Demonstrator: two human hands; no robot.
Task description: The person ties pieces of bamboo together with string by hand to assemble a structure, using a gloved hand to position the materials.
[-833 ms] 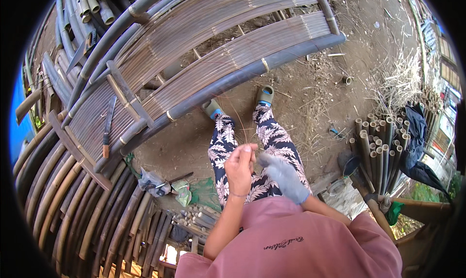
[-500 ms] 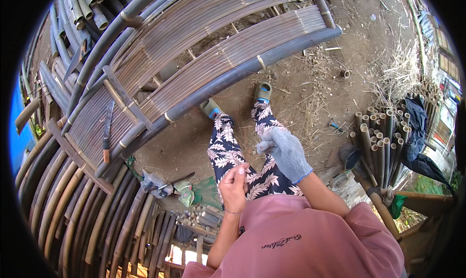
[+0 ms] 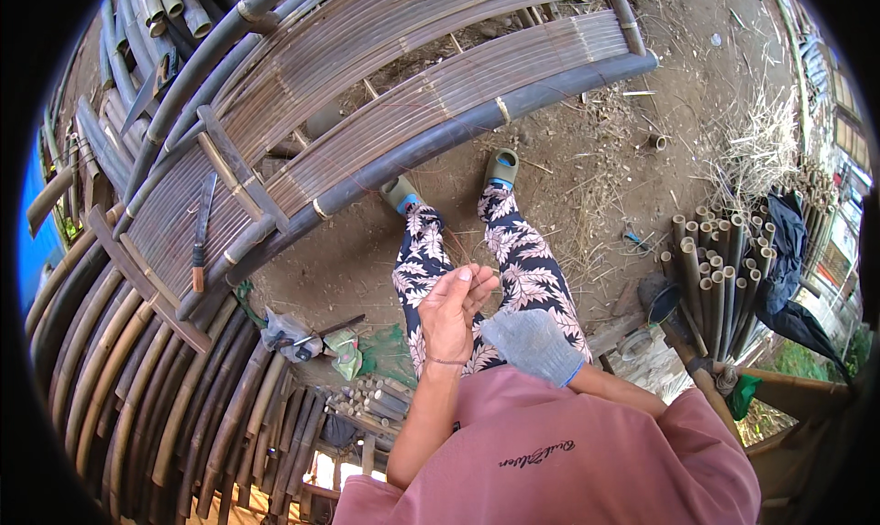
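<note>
My bare left hand [image 3: 449,312] is raised in front of my legs, its fingers curled in and the thumb up. A thin reddish strand [image 3: 456,241] shows just above its fingertips; whether the fingers pinch it is too fine to make out. Close beside it on the right is my right hand [image 3: 533,343] in a grey knit glove with a blue cuff. Its fingers bend down out of sight. Beyond my feet stands a long bamboo bench [image 3: 412,165] with a slatted seat and a dark front pole. A knife with a wooden handle [image 3: 201,241] lies on its left end.
Curved bamboo poles [image 3: 137,387] are stacked at the lower left. Upright bamboo tubes [image 3: 720,268] stand at the right beside a black cloth [image 3: 788,250]. Plastic bags [image 3: 291,335] lie on the ground to my left. Straw [image 3: 761,149] is heaped at the far right.
My left hand has risen slightly, its fingers now more in view. The gloved right hand has moved down and left, close to it, and its fingers have turned out of sight.
</note>
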